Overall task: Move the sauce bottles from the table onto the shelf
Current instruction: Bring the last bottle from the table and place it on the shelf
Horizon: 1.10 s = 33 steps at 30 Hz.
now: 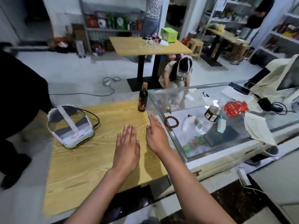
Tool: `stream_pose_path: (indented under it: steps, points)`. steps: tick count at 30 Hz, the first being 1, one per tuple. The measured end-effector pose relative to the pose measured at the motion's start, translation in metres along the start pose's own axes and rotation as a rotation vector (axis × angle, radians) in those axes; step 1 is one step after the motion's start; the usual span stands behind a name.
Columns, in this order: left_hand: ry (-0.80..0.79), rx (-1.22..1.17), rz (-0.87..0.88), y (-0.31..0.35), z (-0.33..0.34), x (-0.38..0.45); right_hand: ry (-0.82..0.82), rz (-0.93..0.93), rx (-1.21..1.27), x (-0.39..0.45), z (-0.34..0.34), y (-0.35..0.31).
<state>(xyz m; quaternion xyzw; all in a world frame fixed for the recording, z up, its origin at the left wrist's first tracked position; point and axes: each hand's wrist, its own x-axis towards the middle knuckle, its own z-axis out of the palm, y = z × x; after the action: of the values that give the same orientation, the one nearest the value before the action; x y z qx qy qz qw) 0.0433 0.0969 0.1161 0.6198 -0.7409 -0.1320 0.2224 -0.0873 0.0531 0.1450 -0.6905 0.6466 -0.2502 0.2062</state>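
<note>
A dark sauce bottle (pixel 143 98) with a tan cap and a red label stands upright at the far right corner of the wooden table (pixel 90 159). My left hand (pixel 127 146) is stretched out flat over the table, fingers straight, holding nothing. My right hand (pixel 156 135) is beside it, also flat and empty, fingers pointing toward the bottle, about a hand's length short of it. A shelf (pixel 111 29) with bottles and boxes stands against the far wall.
A white headset (pixel 69 126) with a cable lies on the table's left side. A glass display counter (pixel 210 126) adjoins the table on the right, bearing a bead bracelet, a water bottle, a red packet and cloths. A person crouches beyond it by a second table (pixel 148 46).
</note>
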Motion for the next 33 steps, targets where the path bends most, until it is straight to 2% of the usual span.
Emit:
stream_pose_path:
  steps: [8,17,25,29,33]
  points:
    - [-0.044,0.035,-0.137,-0.014,0.027,0.081,-0.071,0.128,0.287,0.113,0.035,0.032]
    - [-0.031,-0.003,-0.314,-0.021,0.060,0.202,0.116,0.344,0.603,0.264,0.039,0.073]
    - [-0.050,-0.101,-0.463,-0.028,0.104,0.270,0.000,0.319,0.517,0.360,0.088,0.102]
    - [-0.079,-0.113,-0.525,-0.037,0.114,0.268,0.056,0.298,0.592,0.374,0.097,0.110]
    - [-0.079,-0.121,-0.537,-0.045,0.123,0.250,0.077,0.164,0.475,0.363,0.110,0.111]
